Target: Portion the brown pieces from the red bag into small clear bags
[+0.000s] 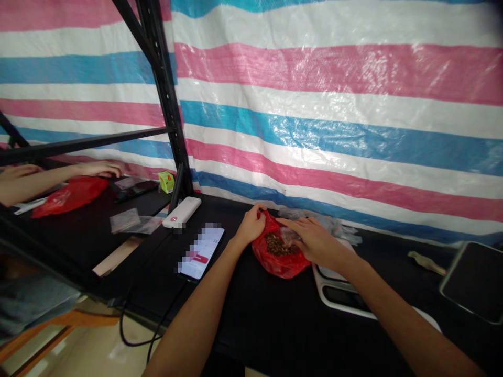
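A red plastic bag [277, 262] full of small brown seeds lies open on the black table [275, 319]. My left hand [250, 226] pinches the bag's rim at its left side and holds it open. My right hand [310, 238] reaches into the bag's mouth from the right, fingers curled around a small clear plastic pouch [288, 235] over the seeds. A white scale [340, 293] sits just under my right forearm.
A phone [201, 252] and a white power bank [182, 212] lie to the left, with a cable hanging off the edge. Clear bags [334, 225] are piled behind. A co-worker's hands [98, 168] rest by another red bag [70, 195]. A dark tray [473, 280] sits at right.
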